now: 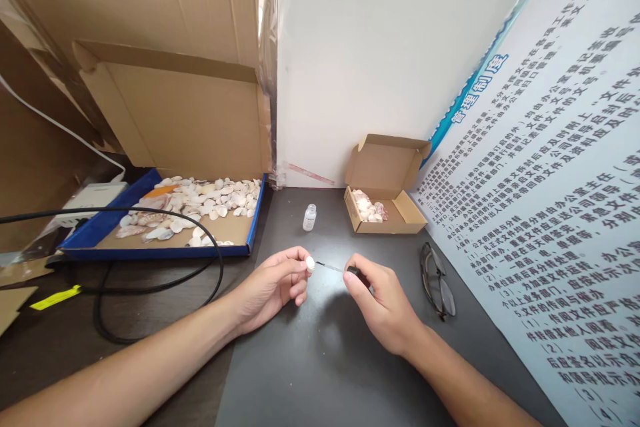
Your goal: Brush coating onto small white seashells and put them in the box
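Between the thumb and fingertips of my left hand is a small white ribbed shell. My right hand grips the black cap of a brush applicator. Its thin, pale stem points left, and the dark tip is close to the shell, with a small gap between them. A small clear bottle with a white label stands upright beyond my hands, its neck uncapped.
A blue-edged cardboard box of shells stands left, lid up. Back right is a smaller open carton with shells. Glasses lie right. A black cable loops at left near a yellow strip.
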`<action>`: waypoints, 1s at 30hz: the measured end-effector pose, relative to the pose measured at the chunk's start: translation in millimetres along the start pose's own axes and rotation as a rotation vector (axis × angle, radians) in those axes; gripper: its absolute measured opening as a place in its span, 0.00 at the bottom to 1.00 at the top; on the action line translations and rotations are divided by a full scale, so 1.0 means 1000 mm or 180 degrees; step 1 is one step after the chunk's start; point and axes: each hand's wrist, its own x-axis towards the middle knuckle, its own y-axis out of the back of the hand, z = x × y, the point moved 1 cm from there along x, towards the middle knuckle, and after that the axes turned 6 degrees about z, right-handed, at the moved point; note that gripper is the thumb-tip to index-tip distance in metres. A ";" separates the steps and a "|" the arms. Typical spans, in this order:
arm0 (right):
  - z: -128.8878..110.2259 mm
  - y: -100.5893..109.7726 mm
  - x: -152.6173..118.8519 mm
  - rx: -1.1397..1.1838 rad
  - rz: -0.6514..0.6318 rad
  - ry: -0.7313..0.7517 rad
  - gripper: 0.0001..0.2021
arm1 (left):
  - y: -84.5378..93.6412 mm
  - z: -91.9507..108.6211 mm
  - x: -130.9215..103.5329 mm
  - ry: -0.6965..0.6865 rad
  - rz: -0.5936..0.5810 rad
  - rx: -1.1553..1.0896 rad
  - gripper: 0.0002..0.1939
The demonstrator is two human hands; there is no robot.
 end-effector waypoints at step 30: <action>0.000 -0.001 0.000 -0.0049 0.0017 -0.0056 0.13 | 0.001 -0.001 0.000 0.0009 0.0012 -0.0045 0.08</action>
